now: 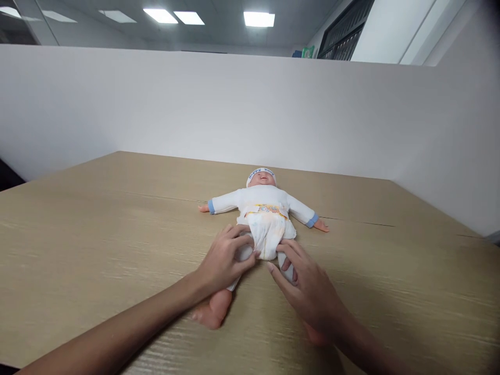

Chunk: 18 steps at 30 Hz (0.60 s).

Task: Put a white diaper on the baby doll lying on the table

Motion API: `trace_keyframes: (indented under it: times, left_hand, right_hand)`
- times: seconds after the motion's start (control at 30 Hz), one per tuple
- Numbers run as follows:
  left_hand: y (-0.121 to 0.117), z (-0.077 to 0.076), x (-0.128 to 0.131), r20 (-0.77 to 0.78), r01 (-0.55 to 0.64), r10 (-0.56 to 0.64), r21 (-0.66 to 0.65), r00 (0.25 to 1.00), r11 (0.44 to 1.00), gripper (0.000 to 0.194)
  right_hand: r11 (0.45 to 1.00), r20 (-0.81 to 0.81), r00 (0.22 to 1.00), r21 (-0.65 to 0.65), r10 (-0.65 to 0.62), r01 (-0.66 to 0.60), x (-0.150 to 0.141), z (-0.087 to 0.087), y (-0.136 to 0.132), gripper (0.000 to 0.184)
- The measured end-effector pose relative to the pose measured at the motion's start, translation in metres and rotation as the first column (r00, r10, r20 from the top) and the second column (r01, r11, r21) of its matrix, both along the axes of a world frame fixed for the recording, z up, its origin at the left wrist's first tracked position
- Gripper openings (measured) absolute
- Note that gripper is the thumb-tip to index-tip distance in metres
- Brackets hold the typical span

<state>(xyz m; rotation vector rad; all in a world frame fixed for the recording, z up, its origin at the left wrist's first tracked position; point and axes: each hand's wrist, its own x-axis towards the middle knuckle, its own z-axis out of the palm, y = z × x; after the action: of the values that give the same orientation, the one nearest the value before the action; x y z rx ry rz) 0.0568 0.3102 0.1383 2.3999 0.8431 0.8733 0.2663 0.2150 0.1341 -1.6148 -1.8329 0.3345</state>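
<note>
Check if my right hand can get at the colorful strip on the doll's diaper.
Probably yes: the right hand is near the diaper, the colorful strip faces up uncovered, and the left hand is out of the way.

Pale partition (250,104), lit ceiling panels (259,19) beyond

Bare left forearm (125,336), bare right forearm (363,336), slim wrists (198,285), uncovered hands (221,259), long slender fingers (292,254), rounded thumbnail (270,266)

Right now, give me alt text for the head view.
The left hand and right hand are at the leg edges of a white printed diaper on a white-clothed baby doll lying face up on a tan, wood-grained table.
</note>
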Motion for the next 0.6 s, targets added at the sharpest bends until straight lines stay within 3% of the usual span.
trace_keyframes:
  times: [0.17, 0.3, 0.5, 0.6]
  left_hand:
    - [0.002, 0.0, 0.002, -0.035, 0.032, -0.035, -0.091, 0.999, 0.995, 0.013]
    - [0.005, -0.003, 0.001, 0.006, -0.059, 0.061, -0.192, 0.998, 0.98, 0.018]
    - [0.012, -0.009, 0.001, 0.213, 0.054, 0.033, -0.388, 0.977, 0.92, 0.03]
    - [0.012, -0.011, 0.001, 0.293, 0.044, 0.106, -0.464, 0.95, 0.885, 0.039]
  right_hand:
    - [0.998, -0.019, 1.0, -0.068, 0.002, -0.003, 0.003, 0.004, 0.005, 0.02]
    - [0.992, -0.102, 0.993, -0.117, -0.061, 0.049, 0.004, 0.004, 0.009, 0.028]
    - [0.982, -0.261, 0.952, -0.135, -0.161, 0.129, 0.007, -0.004, 0.015, 0.034]
    - [0.982, -0.321, 0.929, -0.097, -0.184, 0.161, 0.013, -0.006, 0.017, 0.035]
